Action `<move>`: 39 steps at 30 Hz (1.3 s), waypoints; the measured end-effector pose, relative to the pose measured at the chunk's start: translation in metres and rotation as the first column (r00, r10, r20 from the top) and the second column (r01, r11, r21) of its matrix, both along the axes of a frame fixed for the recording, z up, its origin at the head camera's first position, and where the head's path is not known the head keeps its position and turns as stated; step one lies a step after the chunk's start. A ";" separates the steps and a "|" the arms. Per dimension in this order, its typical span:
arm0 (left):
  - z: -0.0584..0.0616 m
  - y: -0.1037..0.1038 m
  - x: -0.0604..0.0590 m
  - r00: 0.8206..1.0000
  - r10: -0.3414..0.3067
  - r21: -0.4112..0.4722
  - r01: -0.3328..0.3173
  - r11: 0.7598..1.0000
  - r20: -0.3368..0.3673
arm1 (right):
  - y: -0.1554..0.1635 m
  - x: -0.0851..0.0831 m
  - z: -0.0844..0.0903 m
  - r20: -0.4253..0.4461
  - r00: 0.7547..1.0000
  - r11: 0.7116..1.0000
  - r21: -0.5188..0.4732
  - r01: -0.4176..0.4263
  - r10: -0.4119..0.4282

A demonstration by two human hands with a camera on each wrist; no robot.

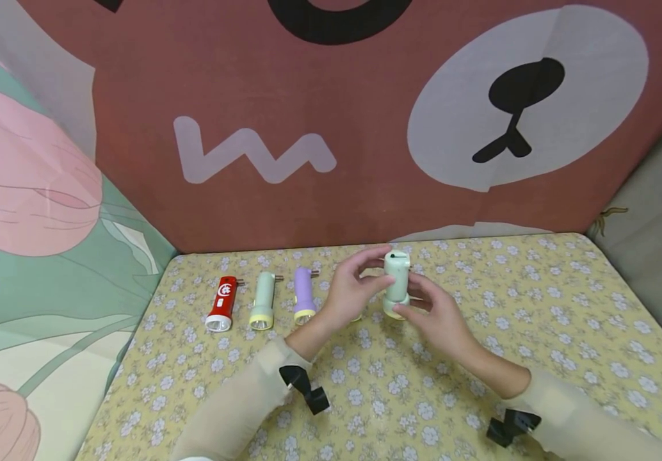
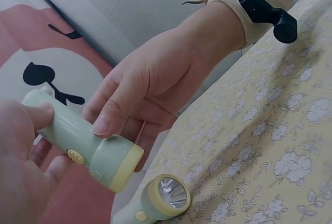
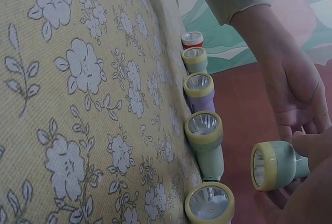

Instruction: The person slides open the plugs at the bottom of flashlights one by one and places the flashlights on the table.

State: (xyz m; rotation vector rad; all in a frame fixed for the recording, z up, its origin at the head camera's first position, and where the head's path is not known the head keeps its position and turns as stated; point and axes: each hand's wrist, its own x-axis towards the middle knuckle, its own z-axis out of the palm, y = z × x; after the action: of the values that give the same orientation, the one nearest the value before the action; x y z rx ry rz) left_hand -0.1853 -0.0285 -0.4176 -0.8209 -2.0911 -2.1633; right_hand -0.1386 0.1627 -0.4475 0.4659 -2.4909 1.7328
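Both hands hold a pale green flashlight (image 1: 398, 275) with a yellow rim, raised off the table. My left hand (image 1: 351, 288) grips its rear end with thumb and fingers. Near the lamp end, my right hand (image 1: 439, 314) pinches the body. A yellow switch (image 2: 75, 156) shows on its side in the left wrist view. Lying in a row to the left are a red flashlight (image 1: 223, 301), a light green flashlight (image 1: 264, 298) and a purple flashlight (image 1: 303, 291). Another green flashlight (image 3: 210, 154) is mostly hidden behind my left hand in the head view.
One more yellow-rimmed flashlight (image 3: 209, 203) ends the row in the right wrist view. A yellow flowered cloth (image 1: 538, 333) covers the table. Behind the table's back edge stands a reddish-brown printed backdrop (image 1: 365, 192), with a patterned green-and-pink panel (image 1: 37, 269) at the left.
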 end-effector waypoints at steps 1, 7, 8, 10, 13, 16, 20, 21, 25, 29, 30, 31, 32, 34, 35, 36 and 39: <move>0.000 0.000 0.001 1.000 0.000 0.002 0.000 1.000 0.002 | 0.000 0.000 -0.001 0.000 1.000 1.000 -0.003 0.005 -0.005; -0.001 0.001 0.004 1.000 0.004 0.012 -0.004 1.000 0.026 | -0.002 -0.003 -0.003 -0.022 0.999 0.999 -0.018 0.032 -0.033; -0.001 0.001 0.005 1.000 0.004 0.013 -0.004 1.000 0.029 | -0.002 -0.003 -0.003 -0.024 0.999 0.999 -0.022 0.032 -0.033; -0.002 0.001 0.005 1.000 0.002 0.013 -0.003 1.000 0.030 | -0.002 -0.003 -0.003 -0.017 0.999 0.999 -0.033 0.032 -0.033; -0.003 0.000 0.006 0.999 -0.005 0.007 0.005 1.000 0.031 | -0.002 -0.003 -0.004 -0.003 1.000 0.999 -0.046 0.025 -0.025; -0.004 -0.002 0.006 0.999 -0.020 -0.011 0.020 1.000 0.028 | -0.002 -0.003 -0.005 0.012 1.000 0.998 -0.052 0.024 -0.024; -0.003 -0.005 0.005 0.999 -0.047 -0.033 0.048 0.998 0.021 | -0.002 -0.003 -0.005 0.020 0.999 0.998 -0.062 0.026 -0.025; -0.003 -0.006 0.005 0.998 -0.055 -0.037 0.056 0.998 0.020 | -0.003 -0.003 -0.005 0.020 0.999 0.997 -0.065 0.027 -0.026; 0.000 -0.008 0.004 0.997 -0.073 -0.061 0.074 0.995 0.017 | -0.003 -0.002 -0.004 0.017 0.999 0.997 -0.072 0.030 -0.029; 0.006 -0.010 0.003 0.995 -0.088 -0.067 0.091 0.994 0.044 | -0.003 -0.001 -0.003 0.014 1.000 0.997 -0.067 0.028 -0.027; 0.008 -0.010 0.003 0.994 -0.094 -0.062 0.098 0.993 0.059 | -0.003 -0.001 -0.003 0.012 1.000 0.998 -0.064 0.026 -0.026; 0.009 -0.011 0.003 0.992 -0.103 -0.052 0.107 0.993 0.077 | -0.003 -0.001 -0.002 0.012 1.000 0.998 -0.063 0.024 -0.023; 0.011 -0.011 0.003 0.989 -0.110 -0.046 0.115 0.992 0.095 | -0.003 -0.001 -0.002 0.010 1.000 0.998 -0.060 0.022 -0.021; 0.015 -0.010 0.003 0.985 -0.114 -0.045 0.120 0.992 0.130 | -0.003 0.000 -0.002 0.007 1.000 0.998 -0.059 0.018 -0.018; 0.017 -0.010 0.003 0.983 -0.113 -0.049 0.121 0.991 0.145 | -0.004 0.000 -0.002 0.004 1.000 0.998 -0.057 0.017 -0.017; 0.018 -0.010 0.003 0.981 -0.115 -0.050 0.124 0.991 0.159 | -0.004 0.000 -0.002 0.003 1.000 0.998 -0.058 0.015 -0.015; 0.022 -0.009 0.003 0.977 -0.098 -0.076 0.114 0.991 0.191 | -0.004 0.001 -0.002 0.000 1.000 0.998 -0.064 0.009 -0.009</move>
State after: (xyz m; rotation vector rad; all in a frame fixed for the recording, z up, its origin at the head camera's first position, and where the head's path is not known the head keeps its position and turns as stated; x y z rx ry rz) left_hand -0.1819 -0.0371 -0.3959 -0.7814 -2.2936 -2.3012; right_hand -0.1381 0.1586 -0.4493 0.4488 -2.4243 1.8029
